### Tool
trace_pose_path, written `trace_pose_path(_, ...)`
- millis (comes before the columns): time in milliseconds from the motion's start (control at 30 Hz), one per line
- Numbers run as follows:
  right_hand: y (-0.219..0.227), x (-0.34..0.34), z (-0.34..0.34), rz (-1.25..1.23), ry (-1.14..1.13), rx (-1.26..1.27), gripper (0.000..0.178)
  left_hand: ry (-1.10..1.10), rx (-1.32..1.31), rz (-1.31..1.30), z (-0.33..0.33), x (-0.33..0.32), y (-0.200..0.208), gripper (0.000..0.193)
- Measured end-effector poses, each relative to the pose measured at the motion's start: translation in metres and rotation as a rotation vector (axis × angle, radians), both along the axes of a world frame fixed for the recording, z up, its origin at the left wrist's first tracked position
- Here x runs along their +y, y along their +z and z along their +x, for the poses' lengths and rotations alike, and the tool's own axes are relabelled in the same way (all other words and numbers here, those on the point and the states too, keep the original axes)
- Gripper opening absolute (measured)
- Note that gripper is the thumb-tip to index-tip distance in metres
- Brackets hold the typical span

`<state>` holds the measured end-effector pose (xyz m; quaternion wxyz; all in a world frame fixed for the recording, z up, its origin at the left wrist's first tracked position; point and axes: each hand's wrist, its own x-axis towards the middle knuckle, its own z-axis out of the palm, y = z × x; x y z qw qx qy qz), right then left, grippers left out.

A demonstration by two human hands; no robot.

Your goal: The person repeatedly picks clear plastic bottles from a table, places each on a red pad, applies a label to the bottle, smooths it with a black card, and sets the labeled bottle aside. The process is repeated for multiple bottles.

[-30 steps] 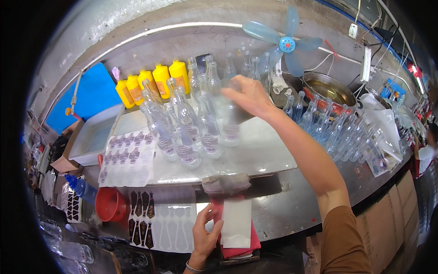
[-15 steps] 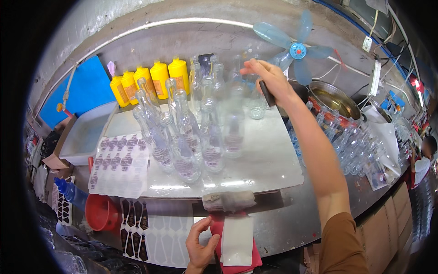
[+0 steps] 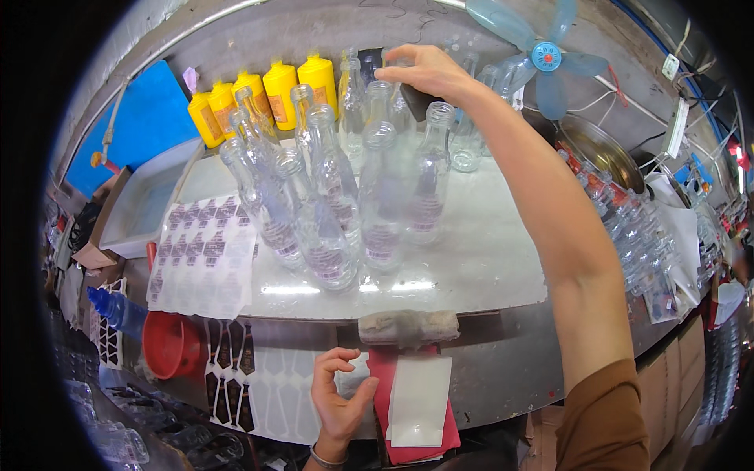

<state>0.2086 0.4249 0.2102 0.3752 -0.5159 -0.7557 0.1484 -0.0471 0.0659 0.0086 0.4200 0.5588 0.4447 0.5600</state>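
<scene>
Glass bottles [image 3: 382, 192] stand mid-frame on the pale surface [image 3: 479, 267] — the right grip [image 3: 436, 72], upper centre, is closed on a dark object [image 3: 418, 102]; the left grip [image 3: 338, 400], lower centre, gapes loosely.

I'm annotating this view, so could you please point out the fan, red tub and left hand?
Fan [image 3: 547, 56], head view, central hub.
Red tub [image 3: 163, 346], head view, inner surface.
Left hand [image 3: 338, 403], head view, middle.
</scene>
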Motion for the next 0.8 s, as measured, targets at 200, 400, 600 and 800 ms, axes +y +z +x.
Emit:
trace_pose_path(200,-0.001,-0.016,0.023,-0.041,-0.052,-0.038,0.037,-0.015,0.012,0.049,0.004,-0.005,0.001,0.039)
trace_pose_path(400,-0.009,-0.086,0.066,0.301,-0.165,-0.02,0.04,-0.044,0.16,0.066,0.005,-0.017,0.022,0.053)
trace_pose_path(600,0.035,-0.243,0.098,0.269,-0.313,-0.122,0.033,-0.107,0.21,0.12,0.016,-0.035,0.032,0.065)
trace_pose_path(800,0.024,-0.342,0.05,-0.078,0.07,0.076,0.03,-0.244,0.15,0.056,0.025,-0.056,0.041,0.085)
